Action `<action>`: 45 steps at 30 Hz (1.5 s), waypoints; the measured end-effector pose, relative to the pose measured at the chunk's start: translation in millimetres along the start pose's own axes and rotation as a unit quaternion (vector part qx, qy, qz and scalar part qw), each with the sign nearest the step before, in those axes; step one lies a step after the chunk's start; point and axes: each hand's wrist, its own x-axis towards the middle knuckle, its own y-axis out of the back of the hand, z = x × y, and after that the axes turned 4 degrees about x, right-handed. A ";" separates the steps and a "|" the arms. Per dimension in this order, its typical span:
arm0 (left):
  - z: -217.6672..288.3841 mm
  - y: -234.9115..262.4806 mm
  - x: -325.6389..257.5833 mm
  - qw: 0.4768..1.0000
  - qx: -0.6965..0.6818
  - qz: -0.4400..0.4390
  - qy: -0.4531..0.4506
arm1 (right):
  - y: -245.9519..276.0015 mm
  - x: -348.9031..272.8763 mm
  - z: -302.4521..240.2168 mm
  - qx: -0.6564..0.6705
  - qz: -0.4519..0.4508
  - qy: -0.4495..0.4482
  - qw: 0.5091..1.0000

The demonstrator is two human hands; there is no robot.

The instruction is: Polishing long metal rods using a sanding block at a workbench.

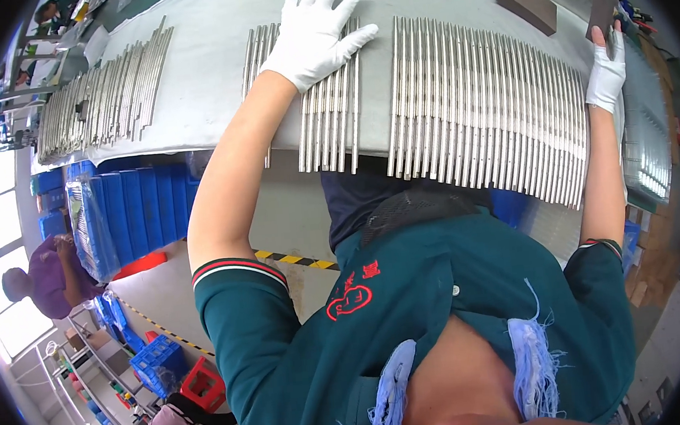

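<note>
Blue crates (140,208) stacked below the table, a red crate (204,383), yellow-black floor tape (296,259).

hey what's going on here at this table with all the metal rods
A person in white gloves is working at a grey table covered with rows of thin metal rods. The left hand lies flat, fingers spread, on a small batch of rods. The right hand reaches to the far end of a larger row of rods and touches a dark flat block at the fingertips. Another pile of rods lies to the left, and a second dark block sits further back.
</note>
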 end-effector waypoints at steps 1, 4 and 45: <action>-0.9 -1.8 1.4 1.000 0.004 0.009 -0.007 | 0.2 -0.7 0.6 -0.001 0.001 -0.001 1.000; 25.6 10.4 12.4 0.999 0.028 -0.039 0.010 | 5.2 -0.6 5.6 -0.025 0.006 -0.002 1.000; 53.8 -33.5 35.3 0.984 0.043 0.086 -0.150 | 15.3 8.2 30.4 0.031 0.053 -0.039 0.997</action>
